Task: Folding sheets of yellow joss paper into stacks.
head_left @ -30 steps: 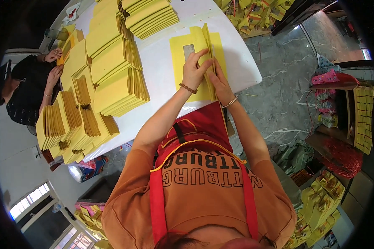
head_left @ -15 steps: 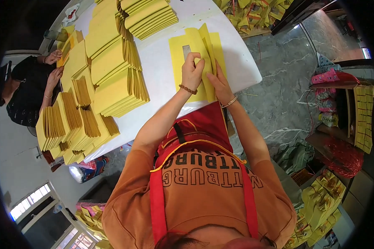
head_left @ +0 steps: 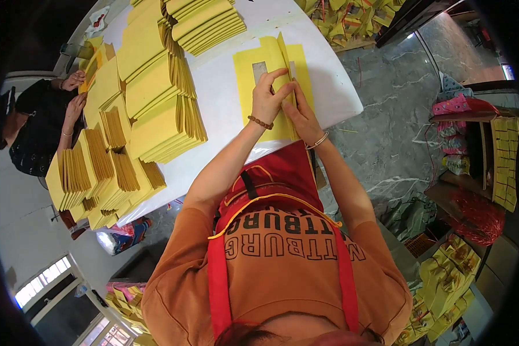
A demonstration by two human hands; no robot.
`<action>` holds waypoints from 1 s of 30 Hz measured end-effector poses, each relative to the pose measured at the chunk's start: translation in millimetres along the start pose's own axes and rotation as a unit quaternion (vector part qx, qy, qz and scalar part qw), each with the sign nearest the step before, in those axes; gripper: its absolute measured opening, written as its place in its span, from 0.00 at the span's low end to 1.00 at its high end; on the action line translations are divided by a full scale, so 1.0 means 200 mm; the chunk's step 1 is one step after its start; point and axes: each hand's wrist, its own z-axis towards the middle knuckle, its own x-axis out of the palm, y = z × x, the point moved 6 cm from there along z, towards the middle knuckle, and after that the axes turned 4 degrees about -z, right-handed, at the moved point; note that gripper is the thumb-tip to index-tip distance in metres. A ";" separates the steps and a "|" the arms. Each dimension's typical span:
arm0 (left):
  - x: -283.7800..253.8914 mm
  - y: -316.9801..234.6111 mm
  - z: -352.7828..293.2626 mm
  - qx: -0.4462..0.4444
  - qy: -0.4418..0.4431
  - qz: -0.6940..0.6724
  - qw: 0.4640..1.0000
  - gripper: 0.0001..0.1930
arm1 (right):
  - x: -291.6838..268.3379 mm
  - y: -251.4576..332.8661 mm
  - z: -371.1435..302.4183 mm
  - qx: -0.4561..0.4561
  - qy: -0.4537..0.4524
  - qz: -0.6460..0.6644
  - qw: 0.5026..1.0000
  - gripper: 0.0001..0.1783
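Note:
On the white table in front of me lies a pile of yellow paper sheets (head_left: 245,75) with a silver-grey rectangle (head_left: 259,69) on it. A top sheet of yellow paper (head_left: 281,55) stands up in a folded ridge between my hands. My left hand (head_left: 265,101) holds the ridge from the left, index finger and thumb reaching over it. From the right, my right hand (head_left: 303,120) grips the same sheet low down, its thumb near my left thumb and its fingers along the far side. The paper under both palms is hidden.
Tall stacks of folded yellow paper (head_left: 150,86) fill the table's left side. Across there, another person's hands (head_left: 75,106) touch orange-yellow paper. The table's rounded edge (head_left: 360,108) borders a grey marble floor (head_left: 386,132). Shelving with yellow bundles (head_left: 504,164) stands at right.
My left fingers have spread from a curled grip and reach farther over the ridge. The fold has narrowed and leans slightly left. My right hand has moved a little left.

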 end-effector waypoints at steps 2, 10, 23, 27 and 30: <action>-0.01 0.01 0.00 0.005 -0.002 0.004 1.000 0.18 | 0.00 0.01 0.00 0.002 0.001 0.006 1.000 0.39; 0.00 0.02 0.00 -0.002 -0.001 -0.028 1.000 0.14 | -0.01 0.02 -0.01 0.015 -0.008 0.005 1.000 0.35; -0.02 -0.03 0.00 0.028 -0.048 -0.067 0.996 0.16 | 0.01 0.02 0.00 -0.005 0.018 0.027 0.999 0.36; -0.01 0.06 0.00 -0.008 -0.015 -0.082 0.996 0.15 | 0.02 0.01 0.00 0.000 0.011 0.025 1.000 0.38; 0.00 0.04 0.00 -0.012 -0.014 -0.051 0.999 0.16 | 0.00 0.00 0.00 0.000 -0.003 0.008 1.000 0.39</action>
